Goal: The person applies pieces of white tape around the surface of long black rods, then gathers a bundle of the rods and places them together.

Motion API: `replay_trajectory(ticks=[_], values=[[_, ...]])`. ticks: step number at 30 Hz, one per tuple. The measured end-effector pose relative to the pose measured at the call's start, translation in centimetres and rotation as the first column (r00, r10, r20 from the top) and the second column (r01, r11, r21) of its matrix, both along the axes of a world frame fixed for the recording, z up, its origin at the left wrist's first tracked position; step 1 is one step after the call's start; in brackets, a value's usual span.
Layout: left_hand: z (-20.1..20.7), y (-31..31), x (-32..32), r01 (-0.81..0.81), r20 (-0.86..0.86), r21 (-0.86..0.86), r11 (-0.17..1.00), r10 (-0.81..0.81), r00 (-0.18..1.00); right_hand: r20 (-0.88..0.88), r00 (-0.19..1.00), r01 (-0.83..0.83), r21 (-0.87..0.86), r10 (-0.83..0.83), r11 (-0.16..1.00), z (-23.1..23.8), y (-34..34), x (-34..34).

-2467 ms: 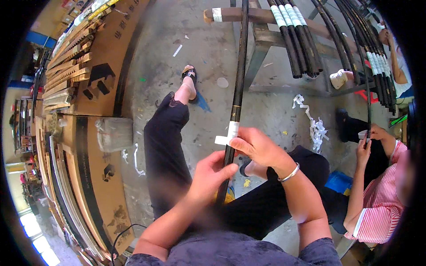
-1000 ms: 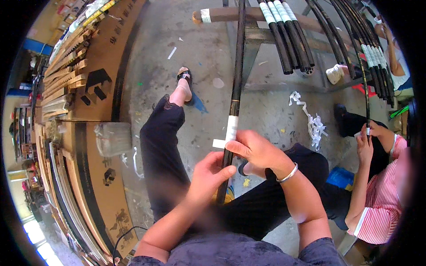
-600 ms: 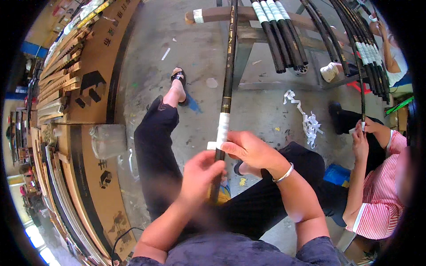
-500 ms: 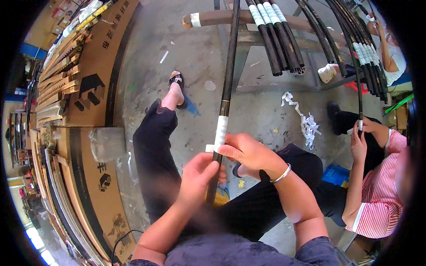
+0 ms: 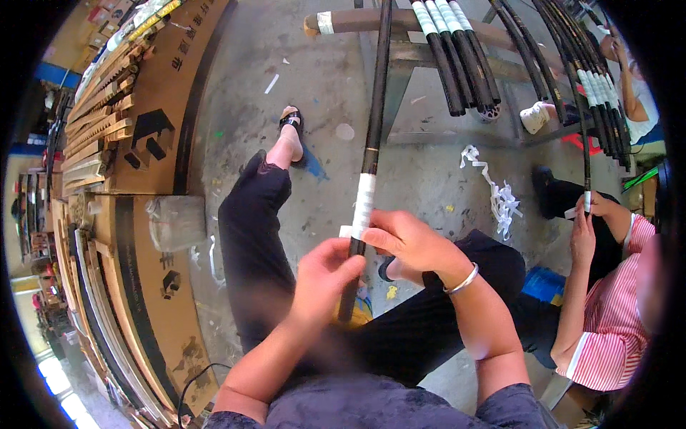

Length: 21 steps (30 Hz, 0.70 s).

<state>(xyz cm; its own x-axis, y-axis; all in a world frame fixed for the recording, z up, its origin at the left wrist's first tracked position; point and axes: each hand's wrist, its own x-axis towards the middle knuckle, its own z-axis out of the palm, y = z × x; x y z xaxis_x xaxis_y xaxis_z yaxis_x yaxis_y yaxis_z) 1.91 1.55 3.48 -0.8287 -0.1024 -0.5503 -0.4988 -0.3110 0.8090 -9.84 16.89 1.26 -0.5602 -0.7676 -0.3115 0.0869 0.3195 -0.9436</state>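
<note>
Pole (image 5: 376,114), black and slim, is in the middle, its upper part leaning toward one o'clock, its lower part toward seven. White wrap (image 5: 364,200) goes around it, and near the lower edge one short white tab (image 5: 345,232) sticks out toward nine o'clock; perhaps it is loose tape. At seven o'clock from the wrap, the left hand (image 5: 323,275) holds the pole between thumb and fingers. At four o'clock, the right hand (image 5: 404,239) pinches narrowly at the wrap's lower edge; some fingertips are hidden behind.

In my judgement, the turns could wrinkle or leave gaps if the pole rolls unevenly or the tab becomes slack; a slipping right thumb could let the edge lift. At three o'clock, curled white strips (image 5: 505,207) lie on the floor (image 5: 436,179), and beyond them a co-worker (image 5: 614,314) holds another pole (image 5: 587,161). At one o'clock, banded poles (image 5: 457,68) lie across a brown rail (image 5: 357,23).
</note>
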Motion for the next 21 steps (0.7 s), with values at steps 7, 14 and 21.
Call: replay_trajectory(ticks=[7, 14, 21], values=[[0.3, 0.5, -0.3, 0.021, -0.119, -0.105, 0.994, -0.033, 0.992, -0.113, 0.994, -0.006, 0.002, 0.006, 1.0, -0.9, 0.5, 0.3], [1.7, 0.3, -0.8, -0.054, -0.009, 0.027, 0.998, 0.054, 0.998, -0.118, 0.992, -0.03, 0.103, 0.042, 0.994, 0.4, 0.5, 0.0], [0.3, 0.7, -1.4, 0.062, -0.097, -0.539, 0.84, -0.135, 0.986, -0.214, 0.976, 0.011, 0.211, 0.035, 0.977, 1.6, 0.2, 0.1]])
